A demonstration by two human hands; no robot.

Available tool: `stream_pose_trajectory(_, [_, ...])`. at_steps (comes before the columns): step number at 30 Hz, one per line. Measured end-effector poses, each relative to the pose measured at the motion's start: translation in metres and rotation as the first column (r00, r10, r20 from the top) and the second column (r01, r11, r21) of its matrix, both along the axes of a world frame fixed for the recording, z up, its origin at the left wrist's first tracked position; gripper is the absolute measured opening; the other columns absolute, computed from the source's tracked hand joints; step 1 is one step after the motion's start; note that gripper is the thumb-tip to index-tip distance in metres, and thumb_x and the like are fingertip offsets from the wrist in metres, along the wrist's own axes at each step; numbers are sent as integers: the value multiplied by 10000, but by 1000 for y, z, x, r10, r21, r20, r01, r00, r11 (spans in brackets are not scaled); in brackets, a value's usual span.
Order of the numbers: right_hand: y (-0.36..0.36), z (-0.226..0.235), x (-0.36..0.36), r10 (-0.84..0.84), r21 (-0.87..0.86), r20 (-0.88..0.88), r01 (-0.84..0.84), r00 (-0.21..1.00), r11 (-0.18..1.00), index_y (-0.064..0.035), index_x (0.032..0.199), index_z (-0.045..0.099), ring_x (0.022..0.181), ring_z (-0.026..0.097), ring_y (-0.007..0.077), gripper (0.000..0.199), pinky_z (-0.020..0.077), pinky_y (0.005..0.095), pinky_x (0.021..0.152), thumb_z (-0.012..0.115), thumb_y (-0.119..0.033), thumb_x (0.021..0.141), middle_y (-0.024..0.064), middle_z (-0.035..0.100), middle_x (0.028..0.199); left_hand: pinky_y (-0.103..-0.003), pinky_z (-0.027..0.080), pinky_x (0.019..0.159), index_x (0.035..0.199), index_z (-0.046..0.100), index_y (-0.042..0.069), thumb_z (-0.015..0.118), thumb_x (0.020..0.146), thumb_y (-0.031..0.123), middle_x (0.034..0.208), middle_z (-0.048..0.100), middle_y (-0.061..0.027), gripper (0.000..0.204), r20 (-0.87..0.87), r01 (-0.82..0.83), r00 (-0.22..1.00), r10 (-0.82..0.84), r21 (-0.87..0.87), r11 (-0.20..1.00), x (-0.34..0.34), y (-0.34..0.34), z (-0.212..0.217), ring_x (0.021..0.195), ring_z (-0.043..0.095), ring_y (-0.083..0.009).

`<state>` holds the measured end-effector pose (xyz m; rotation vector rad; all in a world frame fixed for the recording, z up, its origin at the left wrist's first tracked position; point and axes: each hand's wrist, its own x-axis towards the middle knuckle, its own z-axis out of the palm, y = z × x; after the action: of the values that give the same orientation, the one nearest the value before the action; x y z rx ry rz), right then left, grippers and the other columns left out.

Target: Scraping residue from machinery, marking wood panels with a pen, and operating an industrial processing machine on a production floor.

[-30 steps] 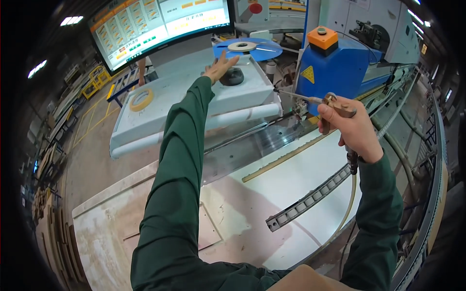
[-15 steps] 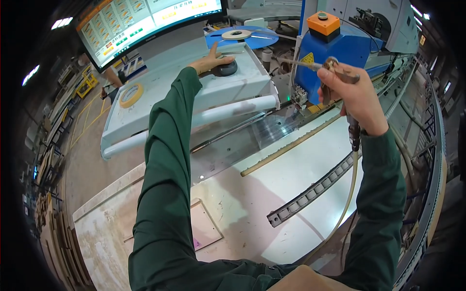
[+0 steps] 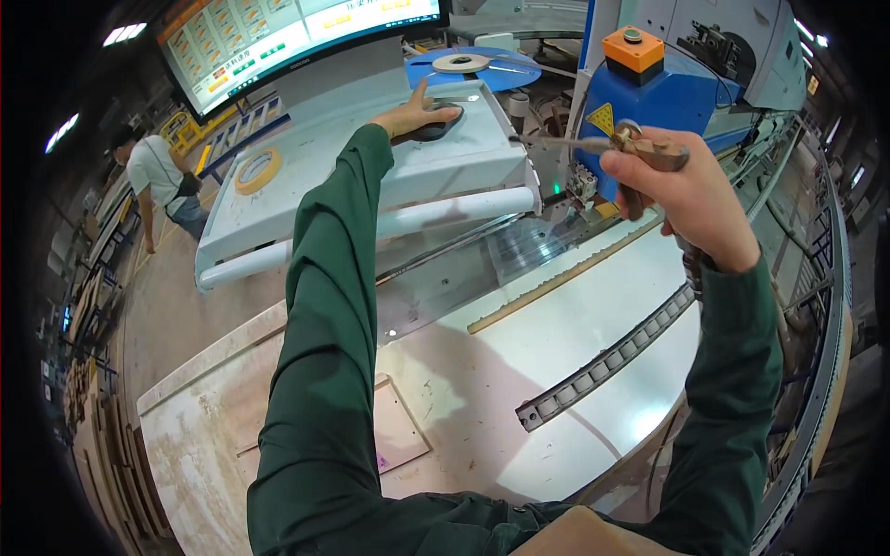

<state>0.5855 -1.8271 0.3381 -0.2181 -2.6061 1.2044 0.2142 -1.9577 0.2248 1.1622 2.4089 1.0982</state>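
Observation:
My left hand (image 3: pixel 414 113) reaches far forward and rests on a dark computer mouse (image 3: pixel 432 130) lying on a pale grey control console (image 3: pixel 306 181). My right hand (image 3: pixel 684 195) is raised in front of the blue machine housing (image 3: pixel 649 102) and grips an air blow gun (image 3: pixel 623 142), whose thin metal nozzle points left toward the console's corner. A hose runs down from the gun along my right sleeve. Both arms wear dark green sleeves.
A big monitor (image 3: pixel 287 37) stands behind the console; a roll of yellow tape (image 3: pixel 257 170) lies on it. A blue disc with an edge-band reel (image 3: pixel 464 63) sits at the back. A roller strip (image 3: pixel 607 357) crosses the white table (image 3: pixel 482 371). Another person (image 3: pixel 162 185) stands at the left.
My view has tipped down and closer. My left hand stays on the mouse. My right hand with the blow gun has risen and moved nearer the blue housing.

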Motion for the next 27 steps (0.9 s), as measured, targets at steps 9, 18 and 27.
stream_pose_trajectory(9, [-14, 13, 30, 3, -10, 193, -1, 981, 1000, -53, 777, 516, 540, 539, 61, 163, 334, 176, 369, 555, -210, 801, 12, 569, 613, -409, 85, 1057, 1359, -1, 36, 563, 512, 759, 1368, 195, -233, 1249, -102, -38, 994, 33, -53, 998, -2, -5, -2, 1288, 159, -345])
stream_pose_trajectory(18, [-44, 15, 10, 114, -84, 76, -108, 991, 991, -34, 864, 525, 674, 596, 111, 239, 408, 192, 491, 543, -268, 817, 33, 596, 691, -569, 81, 1006, 1315, 332, 175, 303, 745, 701, 1393, 207, -142, 776, -291, -232, 918, 269, 156, 960, -43, -98, 28, 1280, 174, -350])
stream_pose_trajectory(27, [-97, 9, -50, 201, -38, 127, -198, 971, 979, -2, 765, 542, 547, 568, 107, 215, 442, 217, 506, 550, -208, 827, 51, 576, 626, -584, 127, 958, 1225, 477, 204, 502, 664, 660, 1396, 211, -115, 723, -382, -817, 574, 724, -221, 532, 6, -251, 4, 1241, 238, -351])
